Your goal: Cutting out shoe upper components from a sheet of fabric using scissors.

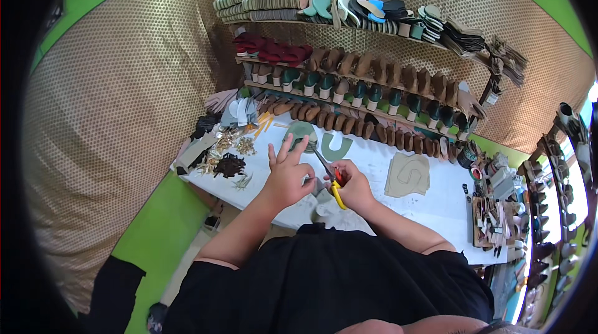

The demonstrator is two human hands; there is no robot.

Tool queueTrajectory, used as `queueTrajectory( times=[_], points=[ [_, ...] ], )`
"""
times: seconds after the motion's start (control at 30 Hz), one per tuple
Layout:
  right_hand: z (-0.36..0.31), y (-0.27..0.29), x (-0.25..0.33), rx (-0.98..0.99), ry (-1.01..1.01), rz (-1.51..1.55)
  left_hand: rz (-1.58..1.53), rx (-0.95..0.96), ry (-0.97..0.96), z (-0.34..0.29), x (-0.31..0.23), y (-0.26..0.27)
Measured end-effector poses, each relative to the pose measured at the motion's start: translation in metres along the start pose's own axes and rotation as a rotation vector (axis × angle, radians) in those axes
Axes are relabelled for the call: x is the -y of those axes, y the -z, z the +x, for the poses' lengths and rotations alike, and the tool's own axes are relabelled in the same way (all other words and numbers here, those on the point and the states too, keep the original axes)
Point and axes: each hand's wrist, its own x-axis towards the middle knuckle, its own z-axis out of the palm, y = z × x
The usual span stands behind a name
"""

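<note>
My right hand (354, 189) is wrapped round the handles of a pair of scissors (337, 192), yellow and red at the grip. The dark blades point away from me and to the left, toward a rounded green piece (301, 129) on the white table. My left hand (288, 177) is raised beside the blades with its fingers spread and nothing visible in it. Its fingertips overlap the green piece in view, but I cannot tell whether they touch it. Just to the right lies a U-shaped green piece (341, 150).
A greenish-beige sheet with a curved outline (408, 175) lies on the table (374, 209) to the right. Metal bits (245, 146) and a dark brown heap (230, 166) sit at the left. Behind stand shelves of shoes (374, 67); a tool box (489, 222) is at the right edge.
</note>
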Motion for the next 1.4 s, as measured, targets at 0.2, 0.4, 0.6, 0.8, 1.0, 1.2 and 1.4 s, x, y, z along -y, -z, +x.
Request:
queueTrajectory(
  times=[0.2, 0.4, 0.6, 0.8, 1.0, 1.2, 1.4],
  points=[
    [-0.008, 0.001, 0.017, -0.03, -0.067, 0.192, -0.114, -0.001, 0.112, -0.006, -0.001, -0.009],
    [-0.004, 0.006, 0.033, -0.038, -0.069, -0.157, -0.165, -0.02, 0.146, 0.003, -0.004, -0.011],
    [0.02, 0.015, 0.043, -0.057, -0.013, 0.003, -0.312, -0.077, 0.218, 0.003, -0.003, -0.023],
    [0.029, 0.036, 0.058, -0.095, -0.037, -0.023, -0.28, -0.005, 0.192, 0.005, -0.006, -0.032],
    [0.025, 0.053, 0.044, -0.165, -0.141, 0.055, 0.031, -0.071, -0.298, 0.016, -0.004, -0.039],
    [0.024, 0.06, 0.032, -0.163, -0.125, 0.113, -0.134, 0.164, -0.27, 0.029, 0.003, -0.045],
    [0.028, 0.072, 0.029, -0.213, -0.129, 0.082, -0.123, 0.005, -0.357, 0.045, -0.003, -0.039]
  ],
)
